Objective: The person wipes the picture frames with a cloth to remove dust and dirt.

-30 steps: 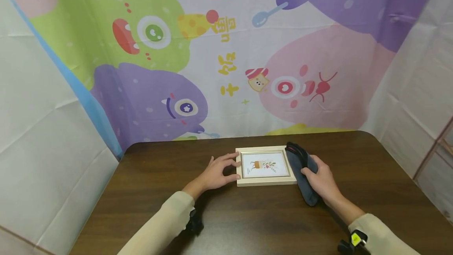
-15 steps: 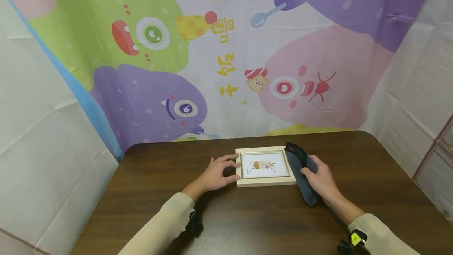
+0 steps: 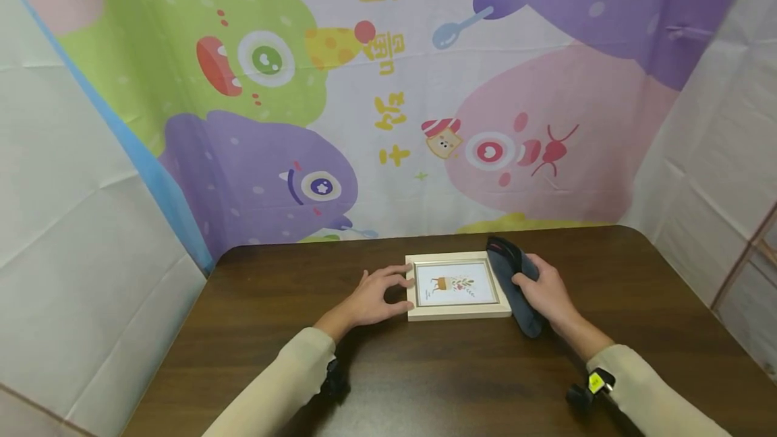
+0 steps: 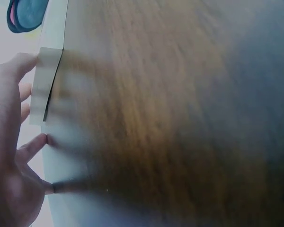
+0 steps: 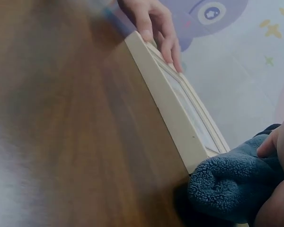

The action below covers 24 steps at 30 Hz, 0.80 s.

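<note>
A cream picture frame (image 3: 455, 313) lies face up on the table, a small deer-and-plant print (image 3: 449, 283) behind its gold inner border. My left hand (image 3: 373, 297) rests its thumb and fingertips on the frame's left edge; the right wrist view shows these fingers spread along that end. My right hand (image 3: 549, 294) grips a folded blue-grey fluffy cloth (image 3: 516, 282) with a black edging, its thumb on top. The cloth (image 5: 225, 184) sits against the frame's right end and overlaps its corner in the head view. Part of the cloth is hidden under my right fingers.
The dark brown wooden table (image 3: 425, 376) has rounded far corners. Right behind it hangs a curtain (image 3: 400, 208) with cartoon monsters, and pale sheets (image 3: 73, 221) hang on both sides. Dark straps with small devices are on both sleeved wrists.
My right hand has shifted the cloth slightly away from me and to the left, along the frame's right end. My left hand and the picture frame have stayed in place.
</note>
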### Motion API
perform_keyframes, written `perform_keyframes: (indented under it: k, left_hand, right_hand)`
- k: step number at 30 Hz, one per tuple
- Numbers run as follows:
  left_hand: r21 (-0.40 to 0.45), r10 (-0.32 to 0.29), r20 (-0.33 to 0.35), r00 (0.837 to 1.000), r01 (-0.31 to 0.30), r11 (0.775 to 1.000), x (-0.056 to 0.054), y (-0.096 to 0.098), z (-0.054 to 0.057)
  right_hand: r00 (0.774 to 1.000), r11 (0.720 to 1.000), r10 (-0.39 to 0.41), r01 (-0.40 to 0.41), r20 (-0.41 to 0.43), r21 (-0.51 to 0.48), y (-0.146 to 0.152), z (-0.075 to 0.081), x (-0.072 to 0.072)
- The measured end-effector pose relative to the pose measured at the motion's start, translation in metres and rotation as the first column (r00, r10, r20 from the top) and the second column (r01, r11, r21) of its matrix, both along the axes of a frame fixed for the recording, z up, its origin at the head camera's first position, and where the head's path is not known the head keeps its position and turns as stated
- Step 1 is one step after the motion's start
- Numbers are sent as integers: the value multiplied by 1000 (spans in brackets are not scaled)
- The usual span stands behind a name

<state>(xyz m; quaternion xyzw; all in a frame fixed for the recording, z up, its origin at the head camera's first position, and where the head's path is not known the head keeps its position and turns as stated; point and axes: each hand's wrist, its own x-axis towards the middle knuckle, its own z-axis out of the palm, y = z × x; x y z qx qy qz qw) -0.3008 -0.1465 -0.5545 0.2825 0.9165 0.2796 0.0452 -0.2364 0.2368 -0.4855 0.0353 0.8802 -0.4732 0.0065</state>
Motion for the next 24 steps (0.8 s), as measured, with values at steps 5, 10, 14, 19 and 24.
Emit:
perform_keyframes:
  k: [5,10,14,19,24]
  left_hand:
    - [25,-6,0,1000,6,1000,3,0,2]
    - [67,-8,1,1000,8,998,8,1,7]
    - [85,-12,5,1000,12,996,12,2,11]
    - [98,-4,12,1000,3,995,13,3,13]
    - [95,-9,-5,1000,10,995,16,2,15]
  right_hand:
    - [1000,1000,3,-3,10,12,0,2,-14]
    - [1000,1000,-12,12,1,-1,0,1,-26]
    - [999,999,-36,36,-28,-14,2,-6,-35]
    - [999,1000,-24,24,-34,-12,3,-3,-34]
    - [1000,1000,-3,3,-18,7,4,13,-31]
